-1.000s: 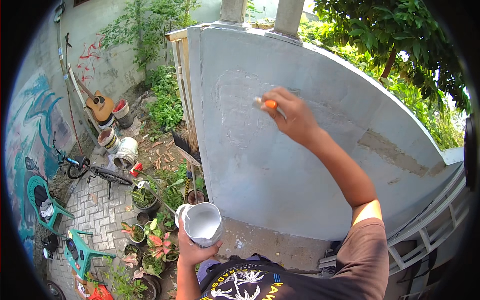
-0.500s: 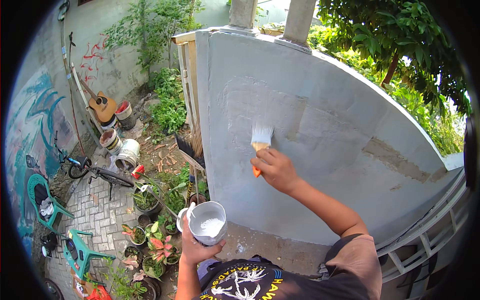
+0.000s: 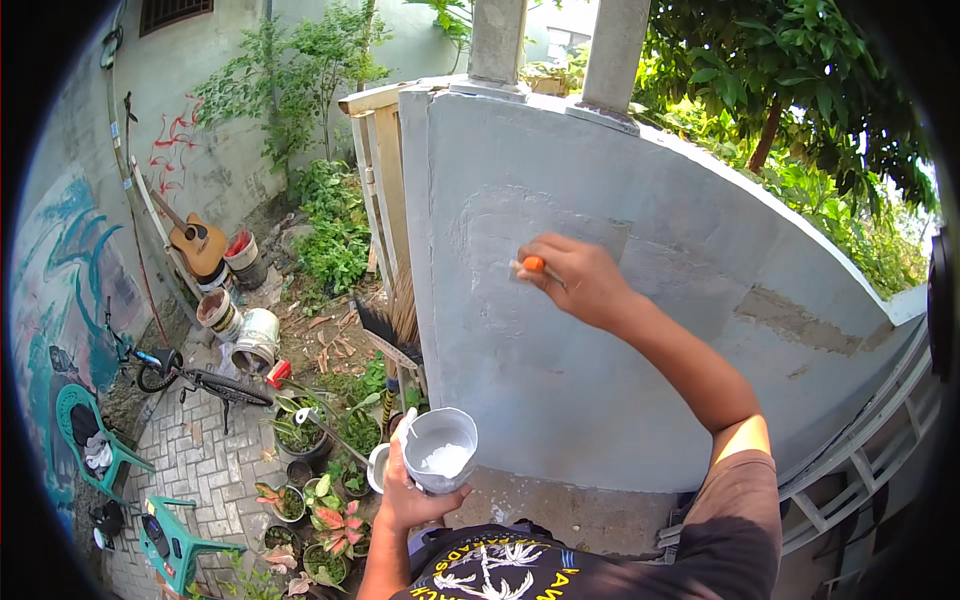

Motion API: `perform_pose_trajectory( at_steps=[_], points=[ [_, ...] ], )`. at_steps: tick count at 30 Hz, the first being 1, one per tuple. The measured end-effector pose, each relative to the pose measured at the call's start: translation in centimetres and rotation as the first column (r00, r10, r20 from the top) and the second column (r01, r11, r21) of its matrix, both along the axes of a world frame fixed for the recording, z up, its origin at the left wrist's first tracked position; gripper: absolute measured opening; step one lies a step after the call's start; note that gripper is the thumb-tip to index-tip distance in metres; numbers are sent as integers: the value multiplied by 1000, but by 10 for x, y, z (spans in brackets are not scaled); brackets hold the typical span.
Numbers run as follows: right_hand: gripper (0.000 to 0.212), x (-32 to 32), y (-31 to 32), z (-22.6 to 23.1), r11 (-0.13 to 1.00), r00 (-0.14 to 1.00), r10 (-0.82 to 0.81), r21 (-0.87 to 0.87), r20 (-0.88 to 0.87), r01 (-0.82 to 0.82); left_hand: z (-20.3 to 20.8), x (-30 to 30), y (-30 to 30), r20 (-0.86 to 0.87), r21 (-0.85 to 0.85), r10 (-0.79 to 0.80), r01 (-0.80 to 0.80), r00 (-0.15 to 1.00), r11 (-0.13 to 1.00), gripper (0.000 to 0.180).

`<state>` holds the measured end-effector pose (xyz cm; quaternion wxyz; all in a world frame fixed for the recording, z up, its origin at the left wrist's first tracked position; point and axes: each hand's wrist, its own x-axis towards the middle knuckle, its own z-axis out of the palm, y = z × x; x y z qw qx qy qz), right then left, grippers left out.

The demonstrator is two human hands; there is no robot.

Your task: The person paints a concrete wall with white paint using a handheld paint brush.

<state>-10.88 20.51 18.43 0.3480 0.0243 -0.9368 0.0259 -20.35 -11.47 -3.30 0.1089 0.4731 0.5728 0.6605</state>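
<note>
My right hand (image 3: 580,280) is closed around a paintbrush (image 3: 533,264) in front of the grey wall (image 3: 560,400). Only the orange handle end shows well; the bristles are mostly hidden behind my fingers. Low in the middle, my left hand (image 3: 402,503) grips a whitish pail (image 3: 432,427) from its side, thumb toward me. White paint (image 3: 447,459) lies in the bottom of the pail. A patch of rough, uneven surface surrounds the brush on the wall, and a bare brownish strip (image 3: 795,320) shows farther right.
Potted plants (image 3: 330,520) crowd the ground left of the pail. Brooms (image 3: 385,325) lean at the wall's left edge. Farther left are a bicycle (image 3: 215,380), buckets (image 3: 257,338), a guitar (image 3: 197,245) and green plastic chairs (image 3: 95,435). A metal railing (image 3: 850,480) curves along the lower right.
My right hand has moved up the wall and turned, so the handle end now faces me and the bristles are hidden. The view has shifted slightly; my left hand still holds the pail.
</note>
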Motion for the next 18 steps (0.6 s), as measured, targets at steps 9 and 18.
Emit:
perform_pose_trajectory(
  at_steps=[9,18],
  points=[
    [28,-20,-33,112,833,919,128,543,-373,105,31,-57,21,11,-15,-95,95,995,995,105],
    [32,-21,-66,-137,989,986,-132,51,-97,138,13,-103,27,92,49,-256,252,962,966,120]
  ],
)
